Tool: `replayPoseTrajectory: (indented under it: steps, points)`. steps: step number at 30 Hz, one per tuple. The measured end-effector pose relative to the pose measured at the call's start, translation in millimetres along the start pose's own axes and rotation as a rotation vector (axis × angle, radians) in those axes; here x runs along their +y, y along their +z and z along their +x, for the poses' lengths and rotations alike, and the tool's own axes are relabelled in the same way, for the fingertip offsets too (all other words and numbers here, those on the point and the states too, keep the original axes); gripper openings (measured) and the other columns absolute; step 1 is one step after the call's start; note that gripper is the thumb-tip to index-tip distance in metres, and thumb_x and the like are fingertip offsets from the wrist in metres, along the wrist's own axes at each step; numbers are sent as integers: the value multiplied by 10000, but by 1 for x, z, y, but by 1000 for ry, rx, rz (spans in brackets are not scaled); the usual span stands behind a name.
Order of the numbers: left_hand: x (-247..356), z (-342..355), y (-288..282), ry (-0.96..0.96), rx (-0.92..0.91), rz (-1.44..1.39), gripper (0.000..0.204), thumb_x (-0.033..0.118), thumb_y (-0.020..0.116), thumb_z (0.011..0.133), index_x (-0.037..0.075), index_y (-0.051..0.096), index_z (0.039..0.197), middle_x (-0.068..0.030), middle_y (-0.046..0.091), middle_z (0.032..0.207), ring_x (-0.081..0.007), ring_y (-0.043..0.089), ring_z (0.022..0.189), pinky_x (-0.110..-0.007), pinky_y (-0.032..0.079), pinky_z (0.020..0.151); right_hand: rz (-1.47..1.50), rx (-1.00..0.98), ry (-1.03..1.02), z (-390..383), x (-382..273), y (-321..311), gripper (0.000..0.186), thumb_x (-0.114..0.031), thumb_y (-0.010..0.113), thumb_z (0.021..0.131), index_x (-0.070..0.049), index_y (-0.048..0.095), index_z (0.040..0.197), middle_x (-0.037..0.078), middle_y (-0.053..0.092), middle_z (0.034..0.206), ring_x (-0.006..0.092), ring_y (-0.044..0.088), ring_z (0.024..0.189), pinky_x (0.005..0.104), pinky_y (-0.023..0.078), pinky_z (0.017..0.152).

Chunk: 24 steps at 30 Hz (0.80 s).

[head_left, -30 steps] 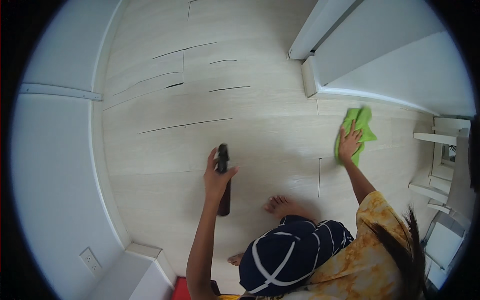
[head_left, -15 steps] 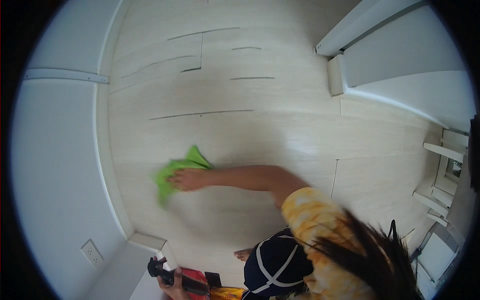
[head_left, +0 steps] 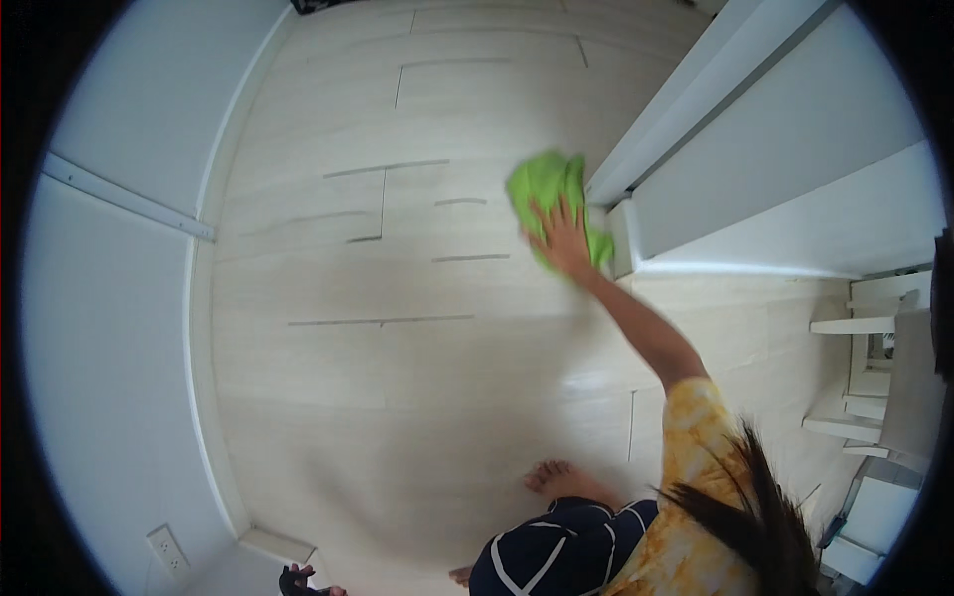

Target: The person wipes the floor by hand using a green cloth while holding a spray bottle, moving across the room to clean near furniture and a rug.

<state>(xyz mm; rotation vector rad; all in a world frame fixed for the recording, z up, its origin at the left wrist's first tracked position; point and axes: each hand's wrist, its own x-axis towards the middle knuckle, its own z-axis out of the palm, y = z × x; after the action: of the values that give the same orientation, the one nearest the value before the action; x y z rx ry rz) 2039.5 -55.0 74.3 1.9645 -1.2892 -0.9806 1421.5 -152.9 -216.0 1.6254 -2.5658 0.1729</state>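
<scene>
The cloth (head_left: 543,181) lies under the spread right hand (head_left: 564,240). The left hand (head_left: 337,592) is at the sprayer (head_left: 291,582); its grip I cannot judge.

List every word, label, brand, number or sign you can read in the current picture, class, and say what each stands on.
None can be read.
Green cloth under the right hand: no lettering visible.
Black spray head by the left hand: no lettering visible.
Wall outlet: any marking is too small to read.
Pale floor: thin dark lines, not letters.
</scene>
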Motion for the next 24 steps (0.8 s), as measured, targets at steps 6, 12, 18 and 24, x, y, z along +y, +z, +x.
replayPoseTrajectory:
  steps: [6, 12, 18, 24]
  points:
    - [-3, -20, -25, 5, 79, 86, 492, 44, 705, 760, -12, 497, 1202, -68, 570, 925, -166, 537, 757, -275, 469, 664, 208, -295, -99, -212, -50, -66, 738, -539, 468, 851, -181, 207, 1441, 248, 337, 1340, 409, 117, 1355, 628, 78, 1044]
    - [-2, -46, -25, -96, 179, -80, 539, 97, 759, 709, -28, 516, 1174, -127, 581, 1016, -236, 557, 851, -337, 496, 748, 91, -127, 120, -63, -107, -32, 782, -626, 428, 834, -206, 187, 1447, 263, 260, 1412, 428, 80, 1356, 611, 62, 1053]
    - [-8, -106, -59, -89, 432, -22, 553, 109, 775, 692, -37, 525, 1162, -141, 578, 1048, -253, 555, 875, -361, 495, 766, 579, -295, -552, -84, -460, -35, 729, -546, 519, 804, -152, 336, 1388, 159, 363, 1396, 355, 162, 1361, 607, 33, 1068]
    - [-48, -188, -81, -272, 672, -143, 652, 116, 714, 719, 52, 433, 1303, -53, 526, 1136, -113, 517, 774, -258, 451, 676, 666, -328, -1363, -313, -504, -38, 553, -486, 437, 877, -185, 423, 1340, 79, 197, 1490, 317, 88, 1384, 576, -4, 1087]
